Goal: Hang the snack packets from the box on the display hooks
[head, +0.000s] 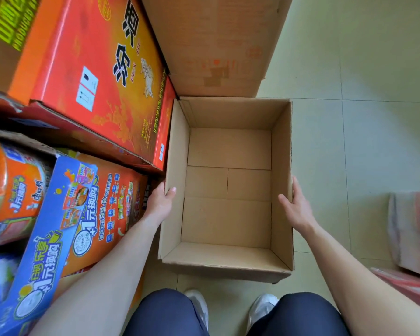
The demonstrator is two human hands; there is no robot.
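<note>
Box: plain cardboard, open top, on the tiled floor in front of the person's knees; inside is bare, no snack packets visible.
Left hand: clamped on the left wall, thumb inside over the rim, fingers outside.
Right hand: gripping the right wall, thumb inside, fingers behind the wall.
Neighbours: red carton touching the box's left side; brown carton right behind it.
Hooks: not in view.
Step, my read: box looks spent, so lift it clear.
Tip: keep both grips level, pull straight up and toward the knees; left side is tight against the stack, may snag.
</note>
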